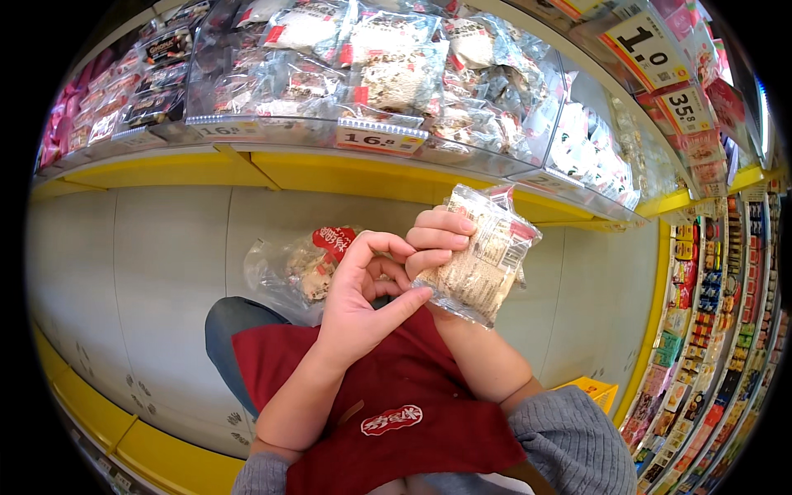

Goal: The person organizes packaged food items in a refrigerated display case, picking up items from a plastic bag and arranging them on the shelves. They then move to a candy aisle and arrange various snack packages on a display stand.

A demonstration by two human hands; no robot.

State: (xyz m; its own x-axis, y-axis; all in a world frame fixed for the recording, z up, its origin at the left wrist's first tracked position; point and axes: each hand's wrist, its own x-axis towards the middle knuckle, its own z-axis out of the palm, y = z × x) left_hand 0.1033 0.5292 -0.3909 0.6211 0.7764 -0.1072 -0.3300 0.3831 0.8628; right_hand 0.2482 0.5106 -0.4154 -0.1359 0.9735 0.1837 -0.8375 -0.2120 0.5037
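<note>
My right hand [436,241] grips a clear-wrapped snack packet [482,260], its back with a barcode and printed text turned up. Behind it, corners of at least one more packet [502,197] stick out. My left hand [368,303] is beside it with bent fingers apart. Its thumb tip is at the packet's lower left corner, and its index fingertip meets my right hand's fingers. On the floor beyond my left hand lies a clear plastic bag [297,266] with a red printed patch and light-coloured snacks inside, partly hidden by that hand.
Ahead, a shelf with clear bins holds similar snack packets [396,71]; price tags [380,137] line its yellow-edged front [346,176]. Hanging price cards [646,46] jut in at upper right. Stocked shelves [705,309] run along the right. A yellow box [594,393] stands by my right elbow.
</note>
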